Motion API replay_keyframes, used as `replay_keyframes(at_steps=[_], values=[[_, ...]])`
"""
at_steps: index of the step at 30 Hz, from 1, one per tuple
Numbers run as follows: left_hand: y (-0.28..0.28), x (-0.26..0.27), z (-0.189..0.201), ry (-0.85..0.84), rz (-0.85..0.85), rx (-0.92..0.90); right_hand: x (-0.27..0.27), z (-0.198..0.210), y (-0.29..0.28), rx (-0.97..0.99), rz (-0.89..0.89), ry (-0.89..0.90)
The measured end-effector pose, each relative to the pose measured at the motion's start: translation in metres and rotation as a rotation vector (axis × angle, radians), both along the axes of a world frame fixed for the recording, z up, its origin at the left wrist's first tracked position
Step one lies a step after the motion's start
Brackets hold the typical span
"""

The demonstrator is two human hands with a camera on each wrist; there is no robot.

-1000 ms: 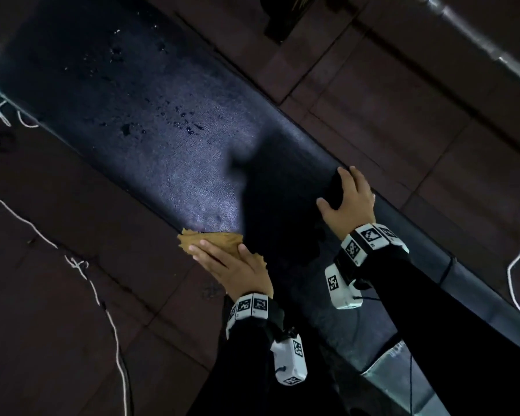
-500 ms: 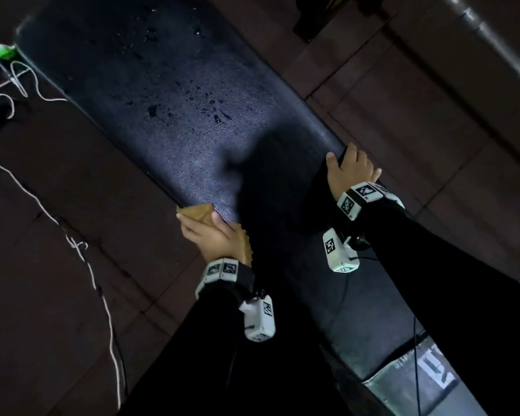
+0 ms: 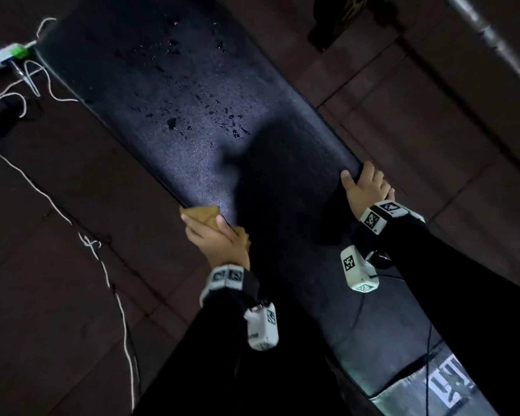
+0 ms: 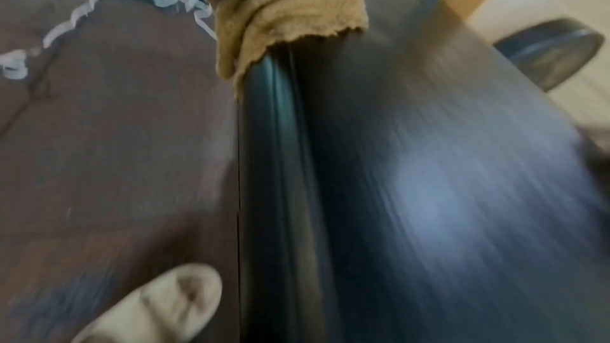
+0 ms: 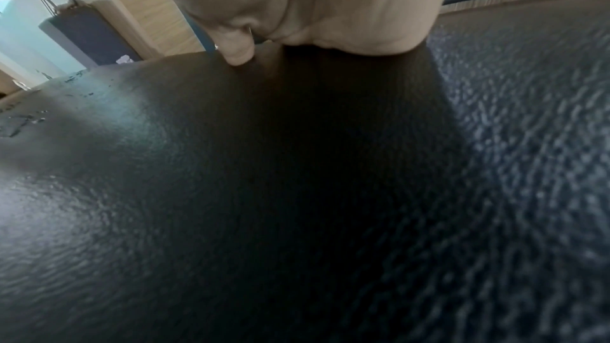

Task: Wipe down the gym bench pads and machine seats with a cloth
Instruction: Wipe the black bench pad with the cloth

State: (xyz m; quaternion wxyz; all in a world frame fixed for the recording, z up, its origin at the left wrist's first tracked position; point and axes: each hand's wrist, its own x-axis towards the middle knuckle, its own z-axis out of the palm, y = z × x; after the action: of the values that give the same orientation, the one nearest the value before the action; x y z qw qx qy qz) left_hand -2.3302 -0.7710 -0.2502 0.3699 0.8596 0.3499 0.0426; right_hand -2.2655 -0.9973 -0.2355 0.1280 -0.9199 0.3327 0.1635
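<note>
The left hand (image 3: pixel 219 241) presses a tan cloth (image 3: pixel 203 216) over the left edge of the black bench (image 3: pixel 192 121) pad, fingers curled around the folded cloth so that it wraps the piping; the left wrist view shows the cloth (image 4: pixel 290 17) draped over that rim and the hand's fingers closed on it. The right hand (image 3: pixel 365 189) rests on the opposite edge, at about 3 o'clock from the cloth, thumb on top and fingers hooked over the side, apparently steadying the pad.

The step in hand looks like wiping the side edge. To do it well, I would keep the cloth folded thick, hold even pressure on both the top face and the side wall, and run the length of the rim in 1 long pass rather than short dabs. After that, the droplets (image 3: pixel 222 118) scattered toward 12 o'clock on the pad need sweeping strokes across the full width, overlapping, so no wet streaks stay behind.

Around the bench: a white cord (image 3: pixel 102 265) trails over the dark floor tiles (image 3: pixel 57 295) at 9 o'clock, leading to a power strip (image 3: pixel 0 57) with a green part at 10 o'clock. It lies near the feet and could snag a step along the bench. A metal bar (image 3: pixel 493 40) crosses at 1 o'clock, well apart. A shoe (image 4: pixel 158 304) shows beside the bench base in the left wrist view.
</note>
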Motion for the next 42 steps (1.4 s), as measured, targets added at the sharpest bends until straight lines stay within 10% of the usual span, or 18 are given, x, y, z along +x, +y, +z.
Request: replay_keyframes(at_steps=[14, 20, 31, 42], values=[[0.095, 0.131, -0.006, 0.057, -0.087, 0.235, 0.013, 0.023, 0.002, 0.138, -0.051, 0.166], [0.11, 0.179, 0.01, 0.229, -0.481, 0.46, 0.014, 0.027, 0.004, 0.152, -0.068, 0.184], [0.038, 0.055, 0.014, 0.142, -0.999, 0.446, 0.014, 0.016, -0.004, 0.222, -0.105, 0.187], [0.097, 0.165, 0.016, 0.277, -0.555, 0.395, 0.017, 0.023, -0.004, 0.244, -0.084, 0.23]])
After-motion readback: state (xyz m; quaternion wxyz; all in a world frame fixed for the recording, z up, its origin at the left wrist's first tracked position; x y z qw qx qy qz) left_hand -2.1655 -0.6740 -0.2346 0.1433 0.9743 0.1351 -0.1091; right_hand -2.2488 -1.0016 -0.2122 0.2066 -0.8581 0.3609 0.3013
